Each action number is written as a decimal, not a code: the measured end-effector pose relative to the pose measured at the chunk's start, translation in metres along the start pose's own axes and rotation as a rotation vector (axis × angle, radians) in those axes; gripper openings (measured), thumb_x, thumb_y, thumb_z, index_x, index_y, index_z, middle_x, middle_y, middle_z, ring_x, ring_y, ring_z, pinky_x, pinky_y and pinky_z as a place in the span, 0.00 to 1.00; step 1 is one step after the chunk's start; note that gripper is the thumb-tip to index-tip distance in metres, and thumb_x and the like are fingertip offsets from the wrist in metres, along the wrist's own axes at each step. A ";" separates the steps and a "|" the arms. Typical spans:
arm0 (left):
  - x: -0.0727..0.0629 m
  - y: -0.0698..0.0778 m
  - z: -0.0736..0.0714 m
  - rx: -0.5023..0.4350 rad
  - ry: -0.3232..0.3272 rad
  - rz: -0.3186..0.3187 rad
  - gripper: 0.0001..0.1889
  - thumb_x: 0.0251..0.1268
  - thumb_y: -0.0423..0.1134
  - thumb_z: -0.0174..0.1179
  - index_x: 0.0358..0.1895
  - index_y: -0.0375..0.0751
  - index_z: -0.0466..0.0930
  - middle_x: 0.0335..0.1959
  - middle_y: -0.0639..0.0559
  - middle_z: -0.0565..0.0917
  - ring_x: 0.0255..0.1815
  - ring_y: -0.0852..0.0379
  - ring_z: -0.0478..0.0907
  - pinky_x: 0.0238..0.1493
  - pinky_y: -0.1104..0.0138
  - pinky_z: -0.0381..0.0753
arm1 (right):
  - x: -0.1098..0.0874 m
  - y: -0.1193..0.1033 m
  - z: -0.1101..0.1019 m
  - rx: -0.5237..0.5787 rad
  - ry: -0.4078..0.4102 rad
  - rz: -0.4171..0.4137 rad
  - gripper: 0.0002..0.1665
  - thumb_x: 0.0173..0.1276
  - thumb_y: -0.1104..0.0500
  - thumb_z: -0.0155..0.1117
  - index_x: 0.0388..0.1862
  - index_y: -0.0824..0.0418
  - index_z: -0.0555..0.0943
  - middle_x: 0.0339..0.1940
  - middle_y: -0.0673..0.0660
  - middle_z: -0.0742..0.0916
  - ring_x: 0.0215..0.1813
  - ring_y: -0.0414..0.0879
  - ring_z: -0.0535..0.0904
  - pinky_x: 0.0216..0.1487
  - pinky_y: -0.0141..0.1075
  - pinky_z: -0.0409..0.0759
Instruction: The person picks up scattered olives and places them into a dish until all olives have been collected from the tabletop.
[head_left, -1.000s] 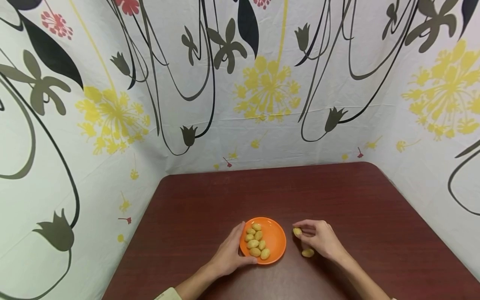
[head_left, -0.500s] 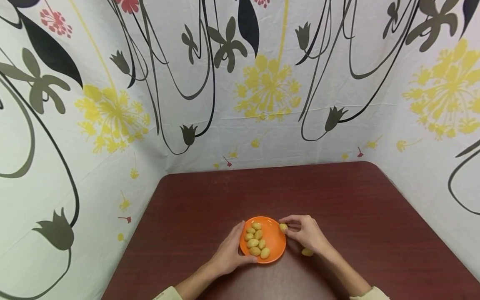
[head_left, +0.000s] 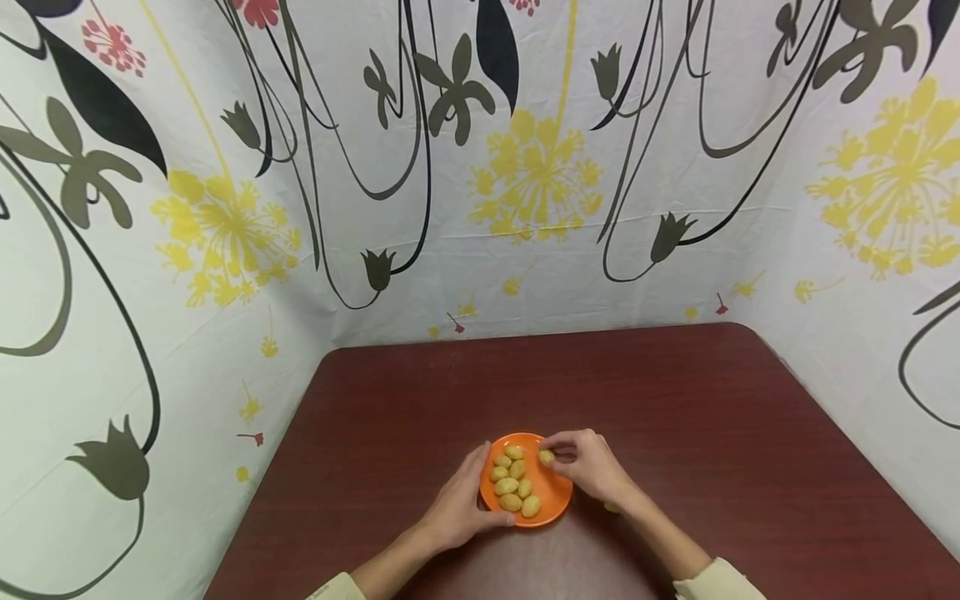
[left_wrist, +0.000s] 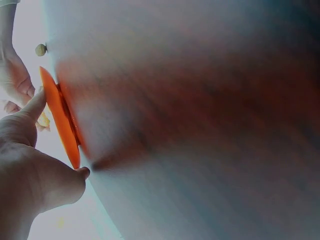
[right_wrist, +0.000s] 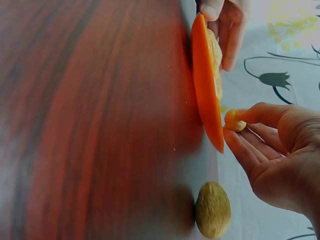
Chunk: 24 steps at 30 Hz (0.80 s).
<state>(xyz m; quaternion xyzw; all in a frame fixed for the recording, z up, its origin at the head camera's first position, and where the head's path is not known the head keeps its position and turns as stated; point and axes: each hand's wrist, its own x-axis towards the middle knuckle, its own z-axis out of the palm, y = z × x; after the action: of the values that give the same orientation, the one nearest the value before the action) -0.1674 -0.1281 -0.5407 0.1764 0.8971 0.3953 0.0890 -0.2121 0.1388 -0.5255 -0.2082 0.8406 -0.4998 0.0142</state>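
Observation:
An orange plate (head_left: 552,493) lies on the table, with several small yellow oval fruits (head_left: 506,486) gathered on its left half. My left hand (head_left: 459,510) holds the plate's left edge, thumb at the near rim and fingers along the far left side. Over the plate's right part, my right hand (head_left: 596,468) pinches one more yellow oval fruit (right_wrist: 235,121) between thumb and fingertips. The right wrist view has this fruit right at the plate's rim. Another loose fruit (right_wrist: 213,210) lies on the table right of the plate, mostly hidden by the right forearm in the head view.
The dark red-brown wooden table (head_left: 420,400) has rounded far corners. Behind it and along both sides hangs a white cloth (head_left: 465,275) printed with flowers and stems.
My right hand has moved left with the pinched fruit, from beside the plate to over its right part. The forearm now covers most of the loose fruit. My left hand stays on the plate.

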 end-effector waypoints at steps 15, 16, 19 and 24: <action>0.000 0.000 0.000 -0.008 -0.004 -0.004 0.63 0.60 0.61 0.77 0.87 0.36 0.46 0.86 0.36 0.54 0.84 0.39 0.55 0.77 0.38 0.62 | 0.009 -0.004 0.017 -0.124 -0.027 -0.040 0.13 0.66 0.75 0.74 0.48 0.65 0.91 0.47 0.62 0.92 0.52 0.57 0.90 0.50 0.44 0.89; 0.000 0.000 0.000 -0.006 -0.004 -0.004 0.63 0.60 0.61 0.77 0.87 0.36 0.46 0.86 0.36 0.54 0.84 0.39 0.56 0.77 0.39 0.62 | 0.009 -0.004 0.018 -0.125 -0.028 -0.043 0.13 0.66 0.75 0.74 0.48 0.65 0.91 0.48 0.62 0.92 0.52 0.57 0.90 0.50 0.44 0.88; 0.000 0.001 0.000 -0.007 -0.003 -0.005 0.63 0.60 0.61 0.77 0.87 0.36 0.47 0.86 0.36 0.54 0.84 0.39 0.56 0.77 0.39 0.62 | 0.010 -0.003 0.020 -0.123 -0.025 -0.044 0.14 0.66 0.75 0.74 0.49 0.66 0.91 0.48 0.62 0.92 0.53 0.57 0.90 0.50 0.44 0.88; 0.000 0.000 0.000 -0.009 -0.002 -0.009 0.63 0.60 0.61 0.77 0.87 0.36 0.47 0.86 0.36 0.54 0.84 0.39 0.56 0.76 0.38 0.62 | 0.012 -0.001 0.023 -0.126 -0.020 -0.043 0.15 0.65 0.75 0.74 0.50 0.67 0.91 0.49 0.63 0.92 0.53 0.58 0.90 0.50 0.44 0.88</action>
<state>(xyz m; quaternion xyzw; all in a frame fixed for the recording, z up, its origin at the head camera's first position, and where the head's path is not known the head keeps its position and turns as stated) -0.1670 -0.1281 -0.5411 0.1725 0.8960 0.3986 0.0923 -0.2176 0.1143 -0.5336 -0.2314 0.8655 -0.4442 -0.0014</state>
